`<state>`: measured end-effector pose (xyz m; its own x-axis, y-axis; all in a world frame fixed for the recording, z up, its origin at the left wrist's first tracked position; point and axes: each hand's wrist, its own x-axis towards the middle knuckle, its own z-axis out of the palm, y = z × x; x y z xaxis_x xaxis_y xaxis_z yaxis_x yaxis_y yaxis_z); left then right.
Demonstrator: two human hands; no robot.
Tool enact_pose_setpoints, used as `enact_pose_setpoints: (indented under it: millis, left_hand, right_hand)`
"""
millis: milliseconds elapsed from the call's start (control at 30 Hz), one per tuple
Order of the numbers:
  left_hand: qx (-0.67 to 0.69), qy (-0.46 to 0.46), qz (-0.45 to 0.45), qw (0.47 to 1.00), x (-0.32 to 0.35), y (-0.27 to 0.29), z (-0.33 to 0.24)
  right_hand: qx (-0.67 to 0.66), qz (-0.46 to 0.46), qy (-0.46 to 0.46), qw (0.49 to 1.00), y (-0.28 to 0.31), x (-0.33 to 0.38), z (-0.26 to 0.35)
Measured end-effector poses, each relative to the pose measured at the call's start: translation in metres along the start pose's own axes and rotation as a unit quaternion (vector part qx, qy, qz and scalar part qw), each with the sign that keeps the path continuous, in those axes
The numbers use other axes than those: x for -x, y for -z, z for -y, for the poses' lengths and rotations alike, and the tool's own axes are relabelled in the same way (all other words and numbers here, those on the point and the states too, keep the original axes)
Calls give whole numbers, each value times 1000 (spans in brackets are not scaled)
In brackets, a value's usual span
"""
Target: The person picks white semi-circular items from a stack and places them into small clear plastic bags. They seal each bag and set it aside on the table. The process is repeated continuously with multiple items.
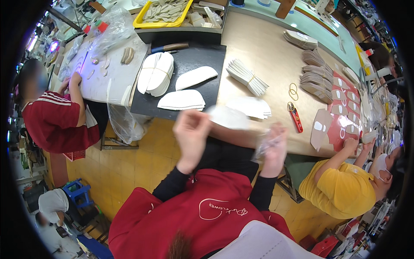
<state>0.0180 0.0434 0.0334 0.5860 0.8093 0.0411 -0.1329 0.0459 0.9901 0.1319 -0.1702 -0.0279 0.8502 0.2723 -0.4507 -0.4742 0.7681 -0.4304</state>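
Note:
My left hand [192, 134] is raised at the table's near edge with its fingers pinched together. A white half-oval piece [229, 118], blurred by motion, reaches right from its fingertips. My right hand [275, 152] is bent around a crumpled bit of clear plastic [265, 144], also smeared. Just beyond the held piece lies a fanned stack of white half-oval pieces [250, 106]. Two more small stacks, a nearer white stack [182, 100] and a farther white stack [196, 77], rest on the black mat [211, 54] beside a banded white bundle [156, 73].
A banded bundle of narrow strips [248, 77], rubber bands [293, 91] and a red cutter [295, 117] lie on the brown table. Brown bundles [317, 77] sit farther right. A yellow tray [140, 19] stands at the back. One person [60, 116] works at left, another [345, 185] at right.

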Motion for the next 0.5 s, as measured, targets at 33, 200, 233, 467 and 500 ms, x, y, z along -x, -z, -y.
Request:
enact_pose_setpoints:
  millis: [33,200,233,467,500]
  left_hand:
    - [-28,-31,-49,998,-17,17,-3]
    - [-61,1,16,998,-41,61,-6]
    - [-55,10,52,997,-35,57,-3]
    - [34,17,170,985,-6,20,-1]
    - [39,22,178,983,-5,21,-4]
  right_hand:
    - [17,-92,69,993,7,-6,19]
    - [90,-57,181,978,4,-8,55]
    - [147,-40,144,978,-2,-3,44]
    - [210,144,-84,963,-50,17,-46]
    - [224,171,-92,955,-52,18,-51]
